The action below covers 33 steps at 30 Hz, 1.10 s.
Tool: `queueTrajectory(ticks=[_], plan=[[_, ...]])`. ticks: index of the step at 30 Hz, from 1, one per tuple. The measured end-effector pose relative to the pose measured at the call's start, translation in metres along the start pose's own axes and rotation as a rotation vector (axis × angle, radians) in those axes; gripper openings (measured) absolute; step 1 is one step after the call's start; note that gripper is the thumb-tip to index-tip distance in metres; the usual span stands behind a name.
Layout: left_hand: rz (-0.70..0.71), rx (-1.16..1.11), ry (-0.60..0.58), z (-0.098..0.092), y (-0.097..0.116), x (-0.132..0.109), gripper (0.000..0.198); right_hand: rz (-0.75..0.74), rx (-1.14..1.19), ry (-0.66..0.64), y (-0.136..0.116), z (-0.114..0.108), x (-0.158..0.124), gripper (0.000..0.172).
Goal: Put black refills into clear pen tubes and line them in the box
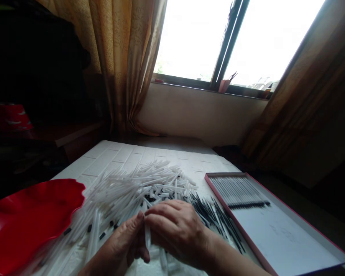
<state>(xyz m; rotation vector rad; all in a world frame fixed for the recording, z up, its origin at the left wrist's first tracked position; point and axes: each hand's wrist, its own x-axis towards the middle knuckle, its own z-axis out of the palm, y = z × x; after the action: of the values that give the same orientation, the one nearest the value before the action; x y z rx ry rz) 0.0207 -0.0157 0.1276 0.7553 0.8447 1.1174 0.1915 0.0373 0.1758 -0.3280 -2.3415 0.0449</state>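
Observation:
Both of my hands meet over the near side of a heap of clear plastic tubes. A whitish translucent tube stands roughly upright between them. My left hand has its fingers curled round the tube's lower part. My right hand covers the top end, its fingers pressed together at the tube. Small black caps lie among the tubes left of my hands. Thin black rods are spread right of my right hand.
A red scalloped tray is at the left. On the right, a shallow red-edged box holds a row of clear tubes with black ends. The white brick-patterned table covering reaches toward the wall below the window.

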Motion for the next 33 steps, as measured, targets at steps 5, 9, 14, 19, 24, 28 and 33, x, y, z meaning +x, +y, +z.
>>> queueTrajectory(ticks=[5, 9, 14, 19, 24, 28, 33], plan=[[0.009, -0.074, 0.200, -0.005, 0.004, 0.006, 0.051, -0.066, -0.190, -0.039, 0.000, 0.000, -0.017, 0.022], [0.151, 0.072, 0.220, -0.007, 0.002, 0.006, 0.047, 0.214, -0.272, -0.066, 0.012, 0.002, -0.043, 0.020], [0.172, 0.150, 0.180, -0.012, -0.013, 0.012, 0.052, 0.305, -0.361, -0.231, 0.016, 0.000, -0.060, 0.018], [0.145, 0.194, 0.131, -0.019, -0.027, 0.024, 0.062, 0.338, -0.408, -0.442, 0.008, 0.002, -0.057, 0.018], [0.126, 0.243, 0.106, -0.013, -0.025, 0.016, 0.059, 0.352, -0.311, -0.288, 0.012, 0.003, -0.061, 0.021], [0.082, 0.268, 0.079, -0.010, -0.018, 0.009, 0.056, 0.335, -0.202, 0.107, 0.025, -0.009, -0.066, 0.033], [0.034, 0.242, -0.016, -0.013, -0.018, 0.009, 0.049, 0.552, 0.135, 0.375, 0.026, -0.020, -0.069, 0.017]])
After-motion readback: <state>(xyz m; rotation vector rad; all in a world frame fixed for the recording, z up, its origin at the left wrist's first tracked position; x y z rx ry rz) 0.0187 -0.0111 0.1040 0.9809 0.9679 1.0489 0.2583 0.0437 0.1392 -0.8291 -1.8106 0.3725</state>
